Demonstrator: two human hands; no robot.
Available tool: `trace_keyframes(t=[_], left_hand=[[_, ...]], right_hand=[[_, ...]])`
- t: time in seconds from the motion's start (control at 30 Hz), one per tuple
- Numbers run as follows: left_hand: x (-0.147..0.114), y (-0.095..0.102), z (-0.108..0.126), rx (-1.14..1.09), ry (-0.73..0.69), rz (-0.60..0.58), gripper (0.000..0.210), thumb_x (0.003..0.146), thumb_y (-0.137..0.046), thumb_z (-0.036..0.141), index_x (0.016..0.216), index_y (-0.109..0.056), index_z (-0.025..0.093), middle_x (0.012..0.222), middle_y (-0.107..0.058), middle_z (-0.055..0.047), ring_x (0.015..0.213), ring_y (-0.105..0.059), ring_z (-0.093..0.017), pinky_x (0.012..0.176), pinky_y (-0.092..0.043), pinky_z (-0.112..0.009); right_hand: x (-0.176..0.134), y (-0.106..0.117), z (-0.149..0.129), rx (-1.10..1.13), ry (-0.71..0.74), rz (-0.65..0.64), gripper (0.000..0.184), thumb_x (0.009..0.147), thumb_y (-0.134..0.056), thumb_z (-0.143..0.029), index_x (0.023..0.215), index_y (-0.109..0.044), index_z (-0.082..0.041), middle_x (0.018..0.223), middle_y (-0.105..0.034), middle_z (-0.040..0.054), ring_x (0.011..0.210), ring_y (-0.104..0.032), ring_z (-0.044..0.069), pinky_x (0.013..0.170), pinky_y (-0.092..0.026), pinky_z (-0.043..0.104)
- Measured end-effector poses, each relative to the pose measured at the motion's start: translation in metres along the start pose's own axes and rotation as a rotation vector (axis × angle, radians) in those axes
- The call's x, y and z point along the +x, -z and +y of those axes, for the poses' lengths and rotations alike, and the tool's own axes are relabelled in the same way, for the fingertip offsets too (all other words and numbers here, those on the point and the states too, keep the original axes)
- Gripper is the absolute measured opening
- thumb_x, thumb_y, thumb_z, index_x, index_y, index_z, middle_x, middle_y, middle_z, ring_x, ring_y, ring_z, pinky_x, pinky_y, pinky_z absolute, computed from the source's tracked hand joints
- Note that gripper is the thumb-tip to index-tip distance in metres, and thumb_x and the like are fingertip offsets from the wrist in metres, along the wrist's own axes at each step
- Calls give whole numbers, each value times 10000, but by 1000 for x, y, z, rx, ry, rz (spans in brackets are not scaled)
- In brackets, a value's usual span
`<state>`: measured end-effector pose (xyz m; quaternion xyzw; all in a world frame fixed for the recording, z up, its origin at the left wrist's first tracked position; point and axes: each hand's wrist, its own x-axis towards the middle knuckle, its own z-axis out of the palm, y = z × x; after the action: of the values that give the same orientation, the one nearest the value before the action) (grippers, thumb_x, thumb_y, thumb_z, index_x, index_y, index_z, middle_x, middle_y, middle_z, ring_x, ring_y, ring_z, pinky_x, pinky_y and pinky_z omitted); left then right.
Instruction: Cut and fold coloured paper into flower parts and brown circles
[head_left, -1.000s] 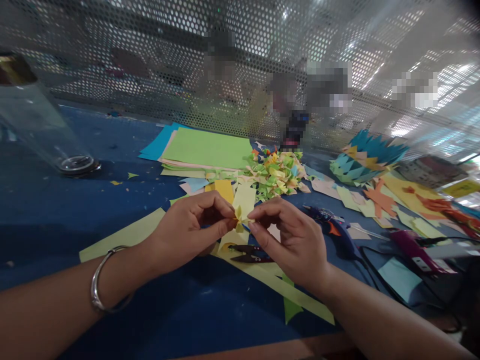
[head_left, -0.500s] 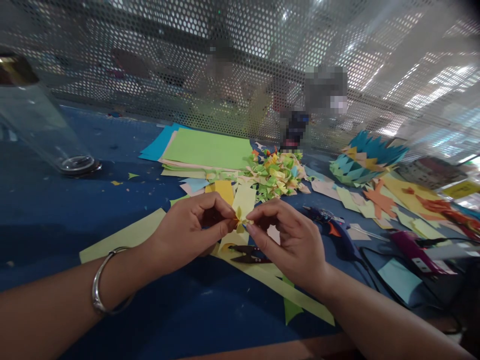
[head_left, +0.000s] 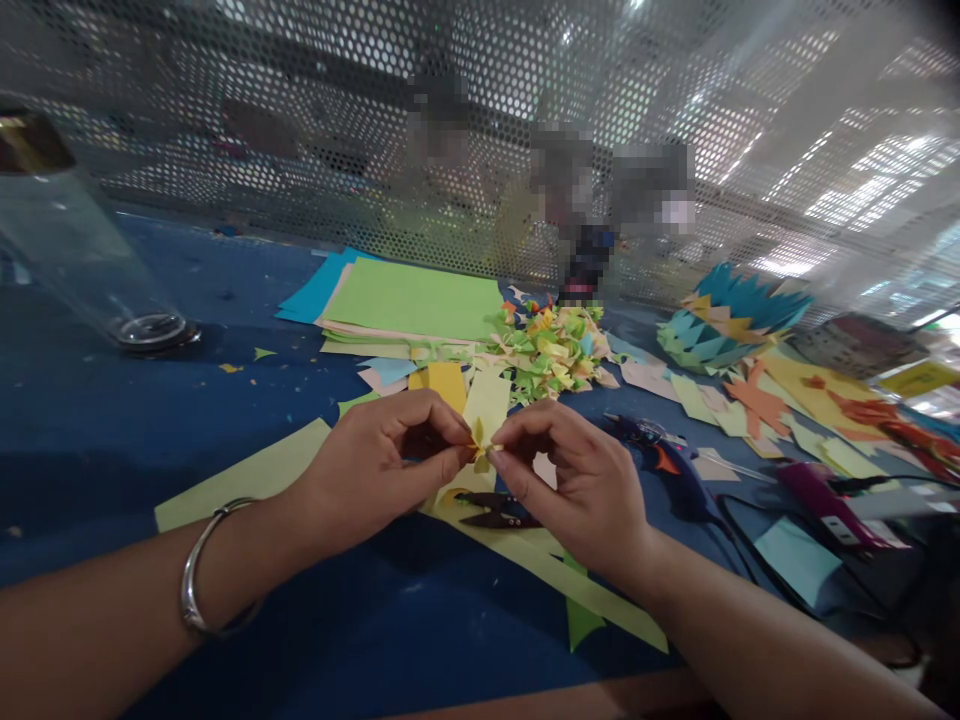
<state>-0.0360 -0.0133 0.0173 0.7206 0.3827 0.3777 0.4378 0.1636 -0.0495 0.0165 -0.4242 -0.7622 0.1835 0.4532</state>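
A small yellow paper flower [head_left: 479, 447] with pointed petals is pinched between my two hands. My left hand [head_left: 397, 455], with a silver bangle on its wrist, grips the flower's left side between thumb and forefinger. From the right, my right hand [head_left: 574, 480] pinches its other side, also with thumb and forefinger. Just below lie dark thread snips [head_left: 495, 508] on pale yellow paper strips, partly covered by my right hand. A pale yellow strip [head_left: 489, 395] stretches away behind the flower. To the right of my right hand rests a dark blue glue gun [head_left: 675, 465].
Coloured paper sheets [head_left: 412, 298] are stacked at the back, beside a heap of small paper pieces [head_left: 559, 350]. A clear bottle [head_left: 97, 250] stands left. Right are a zigzag-edged paper basket [head_left: 727, 325], paper scraps, a purple power strip [head_left: 832, 505] and cables. A perforated metal screen [head_left: 300, 120] borders the table.
Both hands stay almost in place, still pinching the paper flower. The flower has turned slightly between the fingertips. The view has shifted a little.
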Motion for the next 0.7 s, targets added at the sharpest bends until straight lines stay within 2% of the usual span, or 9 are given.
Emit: trace_keyframes(t=[0.2, 0.4, 0.7], left_hand=[[0, 0, 2, 26, -5, 6, 34, 789, -650, 189, 757, -644, 201, 821, -675, -27, 701, -614, -133, 599, -500, -238], [-1, -1, 1, -9, 9, -2, 44, 795, -657, 203, 754, -641, 201, 803, -665, -13, 595, -568, -101, 512, -459, -216], [2, 1, 2, -19, 44, 34, 70, 800, -669, 258, 755, -640, 213, 766, -694, -24, 732, -655, -176, 642, -534, -291]], right_hand=[[1, -1, -1, 32, -9, -9, 109, 841, -629, -125, 896, -602, -216, 814, -610, -13, 643, -578, 92, 607, -497, 241], [0, 0, 0, 26, -19, -21, 126, 838, -629, -123, 915, -600, -218, 831, -609, -11, 663, -588, 98, 627, -503, 248], [2, 1, -4, -11, -21, 19, 123, 848, -636, -163, 956, -607, -216, 812, -633, -12, 637, -593, 96, 625, -517, 241]])
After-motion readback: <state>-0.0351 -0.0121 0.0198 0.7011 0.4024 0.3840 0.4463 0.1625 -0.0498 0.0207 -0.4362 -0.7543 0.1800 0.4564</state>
